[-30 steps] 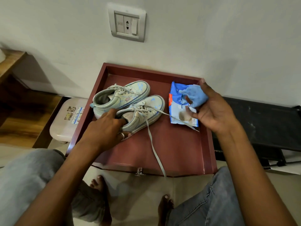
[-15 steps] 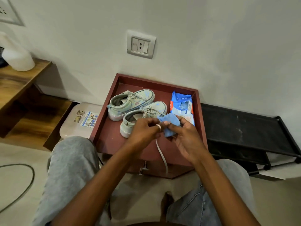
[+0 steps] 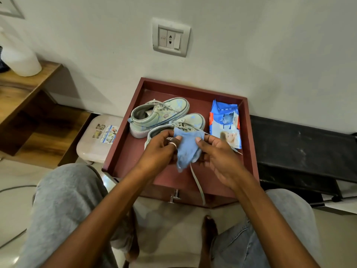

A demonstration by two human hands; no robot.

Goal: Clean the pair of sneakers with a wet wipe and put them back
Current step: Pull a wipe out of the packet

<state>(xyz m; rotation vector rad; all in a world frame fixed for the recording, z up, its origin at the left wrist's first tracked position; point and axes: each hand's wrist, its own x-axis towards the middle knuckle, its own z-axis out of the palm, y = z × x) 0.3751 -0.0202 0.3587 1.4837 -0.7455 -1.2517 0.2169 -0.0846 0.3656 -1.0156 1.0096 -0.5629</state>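
Two pale green sneakers lie side by side in a dark red drawer (image 3: 123,151). The far sneaker (image 3: 158,115) is fully visible. The near sneaker (image 3: 191,121) is partly hidden behind my hands, and its long lace (image 3: 197,182) trails over the drawer's front edge. A blue wet wipe (image 3: 188,149) hangs above the drawer, spread between both hands. My left hand (image 3: 160,149) pinches its left upper corner and my right hand (image 3: 218,153) pinches its right upper corner. The blue wipe pack (image 3: 225,124) lies open at the drawer's right side.
A black low rack (image 3: 301,151) stands to the right of the drawer, and a white stool (image 3: 94,140) to its left. A wooden shelf (image 3: 23,88) with a white bottle (image 3: 19,57) is at far left. My knees and bare feet are below, on the pale floor.
My left hand left the near sneaker and joined the right hand on the wipe. The right hand carried the wipe from the pack to the middle, where it now hangs unfolded. The view pulled back.
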